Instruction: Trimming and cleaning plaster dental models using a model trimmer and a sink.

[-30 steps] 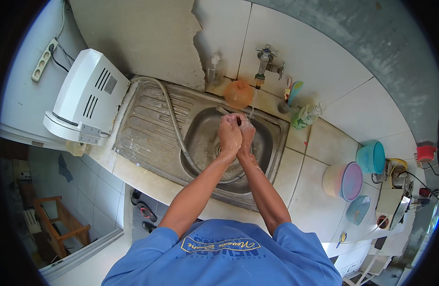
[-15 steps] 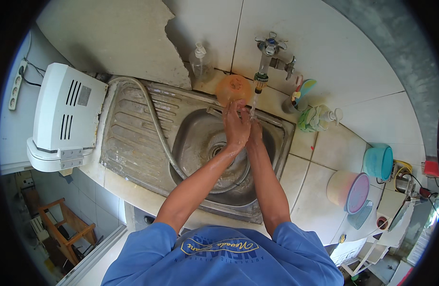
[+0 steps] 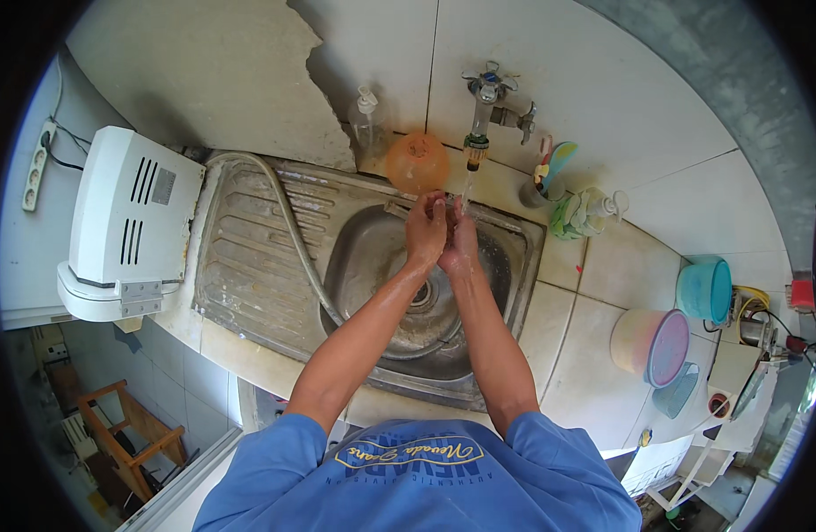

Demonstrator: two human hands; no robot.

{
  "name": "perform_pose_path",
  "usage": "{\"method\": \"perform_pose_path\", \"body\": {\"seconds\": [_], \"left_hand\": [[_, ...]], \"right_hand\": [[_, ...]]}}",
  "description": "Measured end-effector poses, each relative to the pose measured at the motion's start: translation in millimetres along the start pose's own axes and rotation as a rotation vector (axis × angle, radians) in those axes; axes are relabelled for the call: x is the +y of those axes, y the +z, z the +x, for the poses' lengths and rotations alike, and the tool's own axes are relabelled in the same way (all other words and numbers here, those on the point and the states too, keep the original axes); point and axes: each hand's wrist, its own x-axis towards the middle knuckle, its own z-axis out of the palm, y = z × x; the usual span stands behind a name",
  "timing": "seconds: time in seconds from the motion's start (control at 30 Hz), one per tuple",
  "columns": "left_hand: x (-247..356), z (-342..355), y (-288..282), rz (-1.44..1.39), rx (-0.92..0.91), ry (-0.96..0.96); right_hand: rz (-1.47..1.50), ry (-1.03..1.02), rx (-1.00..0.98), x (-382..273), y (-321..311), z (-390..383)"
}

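Over the steel sink [image 3: 337, 266], both of my wet hands are at the running tap [image 3: 479, 133]. A thin stream of water [image 3: 467, 184] falls onto my right hand [image 3: 461, 235], which is cupped with its palm turned up and holds nothing. Close on its left, my left hand [image 3: 425, 230] has loosely bent fingers and nothing visible in it. The two hands are side by side, nearly touching at the wrists. Just beyond the left fingertips stands a round orange bowl [image 3: 417, 164] at the sink's back edge.
A grey hose [image 3: 288, 213] crosses the ribbed drainboard [image 3: 248, 239] into the basin. A clear pump bottle [image 3: 368, 124], a cup with utensils [image 3: 543, 191] and a green-patterned pump bottle [image 3: 581, 215] line the wall. Tubs [image 3: 649, 346] stand right; a white appliance [image 3: 137, 213] left.
My hands have drawn slightly apart. The left has moved back from over the right, and the right has turned palm up under the water. The view has shifted a little.
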Motion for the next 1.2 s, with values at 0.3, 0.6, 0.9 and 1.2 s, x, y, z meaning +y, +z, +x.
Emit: {"method": "perform_pose_path", "body": {"seconds": [0.3, 0.6, 0.9, 1.2], "left_hand": [[-67, 37, 1, -1.294, -0.952, -0.640], [5, -47, 16, -0.712, -0.360, -0.680], [-5, -38, -7, -1.498, -0.783, -0.869], [10, 5, 36, -1.228, -0.456, -0.771]], "right_hand": [[-0.452, -0.357, -0.101, -1, -17, 36], [-1.038, -1.472, 0.186, -26, 25, 98], [0.171, -0.588, -0.068, -26, 24, 69], [0.363, -0.304, -0.037, -16, -12, 27]]}}
